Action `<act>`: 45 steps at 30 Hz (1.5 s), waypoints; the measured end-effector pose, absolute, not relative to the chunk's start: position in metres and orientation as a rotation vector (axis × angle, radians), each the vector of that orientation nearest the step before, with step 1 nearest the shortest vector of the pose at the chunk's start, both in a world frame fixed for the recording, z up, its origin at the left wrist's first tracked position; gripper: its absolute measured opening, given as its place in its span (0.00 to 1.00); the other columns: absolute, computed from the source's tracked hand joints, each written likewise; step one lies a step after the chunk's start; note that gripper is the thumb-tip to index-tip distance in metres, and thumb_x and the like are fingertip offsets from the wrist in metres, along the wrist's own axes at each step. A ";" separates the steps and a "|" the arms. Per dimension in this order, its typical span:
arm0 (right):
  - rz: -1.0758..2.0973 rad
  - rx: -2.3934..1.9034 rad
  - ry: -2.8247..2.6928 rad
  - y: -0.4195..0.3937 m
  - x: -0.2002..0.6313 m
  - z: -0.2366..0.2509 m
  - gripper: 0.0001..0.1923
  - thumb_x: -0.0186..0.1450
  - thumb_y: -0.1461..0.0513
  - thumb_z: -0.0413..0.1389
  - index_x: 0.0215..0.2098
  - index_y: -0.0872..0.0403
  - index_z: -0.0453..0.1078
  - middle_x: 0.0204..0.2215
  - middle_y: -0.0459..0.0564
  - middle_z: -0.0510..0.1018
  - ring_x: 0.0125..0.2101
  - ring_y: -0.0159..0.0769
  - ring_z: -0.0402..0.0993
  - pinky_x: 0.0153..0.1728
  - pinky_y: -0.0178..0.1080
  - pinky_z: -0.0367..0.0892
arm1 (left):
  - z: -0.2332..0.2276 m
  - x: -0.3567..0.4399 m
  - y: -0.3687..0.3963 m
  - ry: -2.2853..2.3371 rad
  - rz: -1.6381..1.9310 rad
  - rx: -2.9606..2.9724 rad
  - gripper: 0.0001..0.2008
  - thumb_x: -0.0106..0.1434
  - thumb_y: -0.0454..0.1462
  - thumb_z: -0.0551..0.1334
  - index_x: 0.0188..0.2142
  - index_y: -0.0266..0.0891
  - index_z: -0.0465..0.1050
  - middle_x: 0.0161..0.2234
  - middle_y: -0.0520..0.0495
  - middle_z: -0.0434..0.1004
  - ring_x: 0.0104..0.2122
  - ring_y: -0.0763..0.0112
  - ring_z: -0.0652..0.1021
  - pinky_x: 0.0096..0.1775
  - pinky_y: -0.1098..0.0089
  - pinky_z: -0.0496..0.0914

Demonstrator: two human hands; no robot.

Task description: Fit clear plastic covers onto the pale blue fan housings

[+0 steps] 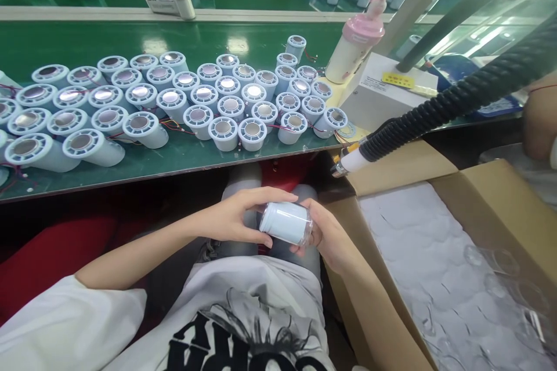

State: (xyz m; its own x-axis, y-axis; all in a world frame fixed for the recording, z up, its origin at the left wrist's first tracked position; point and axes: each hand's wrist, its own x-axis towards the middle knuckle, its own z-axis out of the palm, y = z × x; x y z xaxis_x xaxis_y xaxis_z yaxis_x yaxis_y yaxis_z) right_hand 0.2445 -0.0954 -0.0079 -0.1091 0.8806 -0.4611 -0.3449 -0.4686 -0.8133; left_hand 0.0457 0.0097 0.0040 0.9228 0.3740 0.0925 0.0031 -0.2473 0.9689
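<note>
Over my lap, below the table edge, both hands hold one pale blue cylindrical part (285, 222) lying on its side. My left hand (237, 214) wraps its left end with fingers over the top. My right hand (326, 232) grips the right end, where a clear cap seems to sit. Many identical pale blue cylinders (198, 98) with shiny metal discs in their tops stand packed together on the green table (130, 37), some with thin red wires.
An open cardboard box (491, 185) lined with white sheeting and clear plastic pieces stands at my right. A black corrugated hose with a white nozzle (435, 110) hangs over its corner. A pink-capped bottle (357, 43) stands by a white box. Another person's arm (539, 122) shows at far right.
</note>
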 end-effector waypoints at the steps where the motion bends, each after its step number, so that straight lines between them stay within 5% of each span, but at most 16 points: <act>1: 1.737 -1.249 -0.648 -0.095 0.243 -0.007 0.26 0.57 0.40 0.56 0.33 0.53 0.61 0.18 0.44 0.75 0.16 0.33 0.74 0.15 0.29 0.68 | 0.004 0.045 0.010 0.280 0.360 1.798 0.36 0.53 0.37 0.70 0.61 0.45 0.61 0.60 0.39 0.63 0.60 0.57 0.65 0.58 0.61 0.64; 16: 2.121 -1.213 -0.459 -0.093 0.238 0.000 0.34 0.64 0.38 0.39 0.27 0.57 0.68 0.16 0.49 0.73 0.10 0.24 0.62 0.07 0.24 0.51 | 0.002 0.046 0.010 0.189 0.465 1.828 0.36 0.52 0.34 0.71 0.59 0.48 0.63 0.60 0.41 0.64 0.60 0.56 0.65 0.58 0.59 0.63; 21: 1.943 -1.280 -0.675 -0.099 0.238 -0.006 0.35 0.65 0.37 0.35 0.29 0.56 0.67 0.17 0.49 0.73 0.11 0.28 0.65 0.09 0.28 0.56 | 0.010 0.047 0.004 0.347 0.410 1.696 0.32 0.53 0.36 0.69 0.57 0.43 0.65 0.55 0.39 0.67 0.55 0.57 0.70 0.51 0.63 0.71; 23: 1.560 -1.414 -0.891 -0.103 0.238 -0.009 0.24 0.68 0.44 0.42 0.36 0.55 0.66 0.24 0.51 0.77 0.19 0.32 0.73 0.16 0.32 0.67 | 0.014 0.047 0.002 0.444 0.367 1.602 0.32 0.54 0.37 0.69 0.58 0.42 0.64 0.55 0.39 0.68 0.52 0.58 0.72 0.49 0.63 0.72; 25: 1.095 -1.471 -1.177 -0.108 0.239 -0.011 0.12 0.68 0.56 0.49 0.48 0.52 0.62 0.43 0.56 0.77 0.37 0.39 0.77 0.33 0.39 0.75 | 0.017 0.047 0.001 0.489 0.336 1.507 0.32 0.54 0.38 0.69 0.58 0.42 0.63 0.54 0.39 0.68 0.50 0.59 0.74 0.47 0.64 0.73; 27: 0.731 -1.368 -1.497 -0.112 0.242 -0.012 0.22 0.65 0.66 0.52 0.56 0.47 0.56 0.61 0.56 0.62 0.55 0.44 0.66 0.50 0.49 0.69 | 0.018 0.047 0.001 0.492 0.322 1.428 0.32 0.55 0.38 0.68 0.58 0.42 0.62 0.53 0.40 0.69 0.47 0.61 0.75 0.46 0.65 0.73; 29: 0.548 -1.218 -1.718 -0.114 0.245 -0.011 0.29 0.63 0.71 0.54 0.58 0.42 0.55 0.65 0.51 0.55 0.61 0.45 0.57 0.57 0.53 0.62 | 0.017 0.048 0.001 0.488 0.307 1.383 0.31 0.56 0.39 0.68 0.58 0.43 0.62 0.51 0.41 0.70 0.45 0.63 0.76 0.44 0.66 0.73; 38: 1.309 -1.173 -1.104 -0.114 0.248 -0.007 0.25 0.61 0.48 0.60 0.54 0.47 0.67 0.48 0.52 0.77 0.45 0.44 0.76 0.43 0.44 0.75 | 0.018 0.044 0.007 0.314 0.243 1.488 0.35 0.56 0.34 0.68 0.62 0.47 0.60 0.61 0.41 0.61 0.58 0.58 0.67 0.56 0.60 0.66; 45: 1.340 -1.350 -1.063 -0.115 0.245 -0.010 0.23 0.56 0.59 0.65 0.50 0.47 0.73 0.38 0.46 0.80 0.32 0.38 0.77 0.38 0.41 0.74 | 0.001 0.044 0.002 0.341 0.184 1.316 0.36 0.58 0.34 0.65 0.64 0.47 0.55 0.63 0.40 0.58 0.57 0.58 0.69 0.54 0.61 0.68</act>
